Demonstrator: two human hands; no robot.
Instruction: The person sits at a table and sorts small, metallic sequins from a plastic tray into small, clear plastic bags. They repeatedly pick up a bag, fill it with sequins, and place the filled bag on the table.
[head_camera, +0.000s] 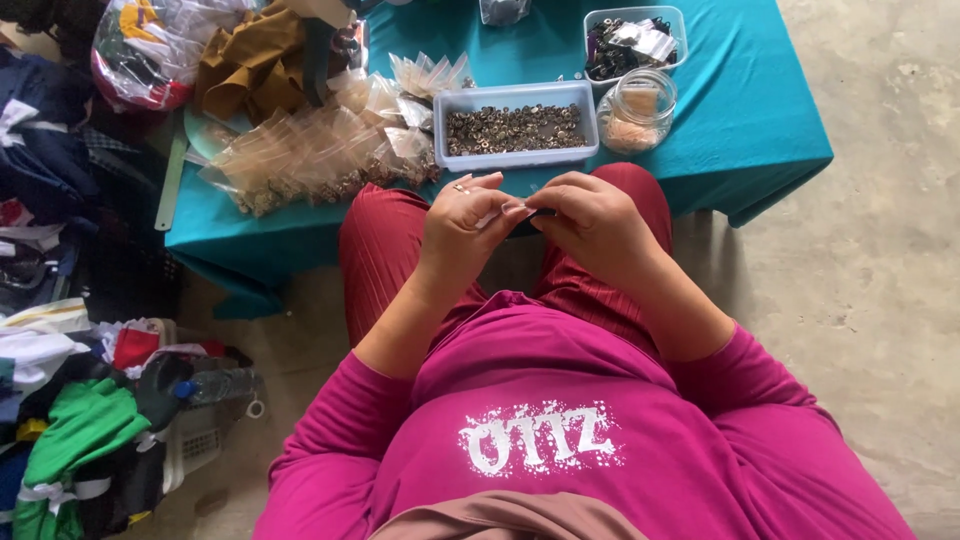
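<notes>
Concrete floor (880, 250) surrounds a low bench (760, 130) under teal cloth. Above the lap, the left hand (462, 228) and right hand (592, 222) meet, fingers pinching a small clear packet (512, 212) between them. Just beyond sit a tray (516, 128) of metal bits, a jar (637, 110), and piled bags (310, 155).

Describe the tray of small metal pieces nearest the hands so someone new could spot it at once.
Start at the low table with the teal cloth. On its near edge, just beyond the left hand and right hand, lies a pale rectangular tray filled with small dark metal pieces. Unlike the glass jar to its right and the clear packets to its left, it is long, shallow and open.
</notes>
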